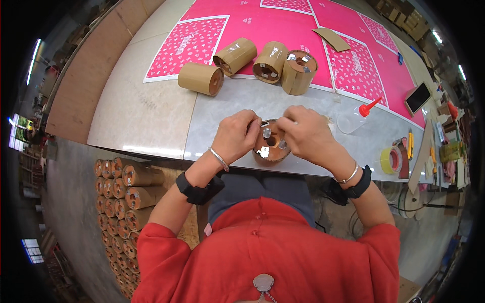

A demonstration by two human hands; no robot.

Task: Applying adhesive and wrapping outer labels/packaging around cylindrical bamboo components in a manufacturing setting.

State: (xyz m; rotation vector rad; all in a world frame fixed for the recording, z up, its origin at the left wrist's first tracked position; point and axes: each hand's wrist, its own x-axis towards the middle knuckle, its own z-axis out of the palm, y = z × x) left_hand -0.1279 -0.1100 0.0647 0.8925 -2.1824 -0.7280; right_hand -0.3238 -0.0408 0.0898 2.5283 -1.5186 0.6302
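Note:
On the table's near edge, between my hands, stands a brown paper-wrapped cylinder (pixel 271 156). Its reddish-brown end faces up, with a round hole in the middle and several small shiny clear pieces on it. My left hand (pixel 236 133) is at the left rim, thumb and fingers pinched together. Over the right side of the same end, my right hand (pixel 309 132) has its fingers closed in a pinch. Whatever either hand pinches is too small or hidden to name.
Farther back lie similar brown cylinders (pixel 197 78), with one standing upright (pixel 298 76), by pink printed sheets (pixel 242 35). To the right are a bottle with a red nozzle (pixel 352 120), a tape roll (pixel 391 160), a yellow cutter (pixel 410 145) and a phone (pixel 418 98). Stacked cylinders (pixel 144 175) stand below left.

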